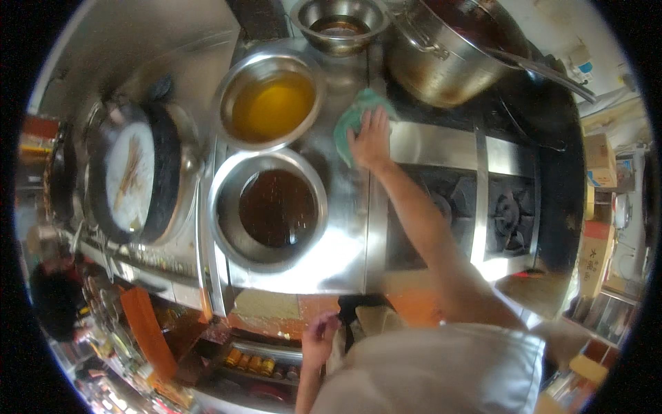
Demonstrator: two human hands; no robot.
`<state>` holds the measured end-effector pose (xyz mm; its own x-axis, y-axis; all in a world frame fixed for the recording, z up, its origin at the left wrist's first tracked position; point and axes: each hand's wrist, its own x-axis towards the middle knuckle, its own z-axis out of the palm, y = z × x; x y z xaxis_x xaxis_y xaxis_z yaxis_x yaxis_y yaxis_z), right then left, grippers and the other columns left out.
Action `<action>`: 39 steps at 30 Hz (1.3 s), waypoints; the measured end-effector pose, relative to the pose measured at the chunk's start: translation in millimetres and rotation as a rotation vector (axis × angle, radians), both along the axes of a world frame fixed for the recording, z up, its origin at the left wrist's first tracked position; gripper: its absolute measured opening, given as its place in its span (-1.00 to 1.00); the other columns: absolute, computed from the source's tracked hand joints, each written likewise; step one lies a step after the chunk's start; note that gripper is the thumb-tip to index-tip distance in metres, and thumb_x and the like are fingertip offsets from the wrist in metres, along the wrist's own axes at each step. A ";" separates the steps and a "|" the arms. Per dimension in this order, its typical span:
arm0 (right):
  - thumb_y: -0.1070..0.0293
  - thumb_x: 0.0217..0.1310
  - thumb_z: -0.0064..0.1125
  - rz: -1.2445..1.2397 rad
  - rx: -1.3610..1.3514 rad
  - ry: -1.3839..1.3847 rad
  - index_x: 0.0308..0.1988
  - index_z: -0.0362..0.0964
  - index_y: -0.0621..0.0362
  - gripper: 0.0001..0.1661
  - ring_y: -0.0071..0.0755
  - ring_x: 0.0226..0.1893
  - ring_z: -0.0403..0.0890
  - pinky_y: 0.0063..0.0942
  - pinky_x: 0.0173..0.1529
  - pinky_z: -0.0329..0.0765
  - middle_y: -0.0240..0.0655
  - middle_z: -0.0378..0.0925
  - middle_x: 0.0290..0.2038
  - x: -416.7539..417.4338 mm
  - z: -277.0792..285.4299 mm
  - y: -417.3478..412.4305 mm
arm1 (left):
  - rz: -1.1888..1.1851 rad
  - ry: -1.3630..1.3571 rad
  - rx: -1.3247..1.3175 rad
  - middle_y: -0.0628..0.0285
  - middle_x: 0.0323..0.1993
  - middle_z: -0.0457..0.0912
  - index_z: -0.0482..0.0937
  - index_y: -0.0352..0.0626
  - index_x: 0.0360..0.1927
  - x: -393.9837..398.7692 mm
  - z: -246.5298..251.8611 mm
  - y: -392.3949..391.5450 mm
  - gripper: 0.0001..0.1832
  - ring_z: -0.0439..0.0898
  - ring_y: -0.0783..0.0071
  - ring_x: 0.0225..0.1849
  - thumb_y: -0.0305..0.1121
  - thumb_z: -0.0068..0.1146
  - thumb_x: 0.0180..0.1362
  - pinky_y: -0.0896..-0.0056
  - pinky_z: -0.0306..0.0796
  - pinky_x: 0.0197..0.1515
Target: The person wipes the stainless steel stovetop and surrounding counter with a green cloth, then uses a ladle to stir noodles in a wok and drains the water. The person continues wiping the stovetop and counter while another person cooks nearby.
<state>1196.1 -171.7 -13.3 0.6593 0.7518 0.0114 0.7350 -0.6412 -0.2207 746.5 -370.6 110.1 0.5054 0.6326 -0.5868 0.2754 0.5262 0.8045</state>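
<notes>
My right hand [373, 135] presses down on a green cloth [343, 135], fingers spread over it, on the stainless steel counter [341, 207]. To its left stands a metal bowl of yellow oil-like liquid [275, 106]. Nearer me, a deeper steel bowl [220, 220] contains dark brown liquid [279, 207]. Low in front of my body, away from the counter, is my left hand [319, 339]. Its fingers look loosely curled and blurred, and I see nothing in them. Behind the cloth sits a smaller steel bowl [339, 45] with some dark liquid.
A large steel stockpot [439, 67] with a long handle [548, 72] across its rim stands at back right. Gas burners [506, 209] lie beneath my right forearm. At left is a big dark wok-like pan [165, 171] with whitish contents. Small jars [253, 364] sit on a low shelf.
</notes>
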 end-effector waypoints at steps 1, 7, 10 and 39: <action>-0.19 0.44 -0.16 -0.030 0.041 0.002 0.45 -0.07 0.46 -0.01 0.33 0.53 -0.15 0.07 0.57 -0.20 0.31 -0.21 0.51 32.8 1.5 29.7 | 0.059 -0.066 -0.031 0.27 -0.23 0.68 0.57 -0.23 0.08 -1.1 -16.4 0.6 -0.76 0.63 0.55 -0.17 -0.55 0.11 0.37 0.48 0.52 -0.05; -0.18 0.34 -0.03 -0.132 0.163 -0.208 0.41 0.08 0.33 -0.06 0.20 0.46 0.09 0.04 0.49 0.06 0.13 0.08 0.45 161.5 -38.1 128.6 | -0.201 0.277 0.076 0.18 -0.25 0.71 0.59 -0.23 0.05 37.3 -15.5 44.0 -0.77 0.68 0.49 -0.17 -0.47 0.12 0.36 0.42 0.55 -0.07; -0.15 0.44 -0.21 -0.062 -0.201 -0.210 0.48 0.03 0.26 -0.11 0.06 0.56 -0.14 -0.07 0.58 -0.19 -0.10 -0.11 0.57 162.6 -54.9 126.7 | -0.324 0.383 0.094 0.18 -0.25 0.71 0.59 -0.24 0.05 57.3 -4.7 55.4 -0.76 0.67 0.47 -0.20 -0.42 0.13 0.36 0.42 0.53 -0.11; -0.08 0.28 0.01 -0.315 -0.154 0.890 0.27 0.32 0.17 -0.27 0.08 0.37 0.30 -0.08 0.42 0.27 0.00 0.30 0.35 -437.8 165.4 -184.3 | -0.125 -0.100 0.419 0.13 -0.32 0.70 0.59 -0.16 -0.01 -307.3 108.0 151.5 -0.78 0.68 0.44 -0.31 -0.37 0.20 0.30 0.39 0.55 -0.19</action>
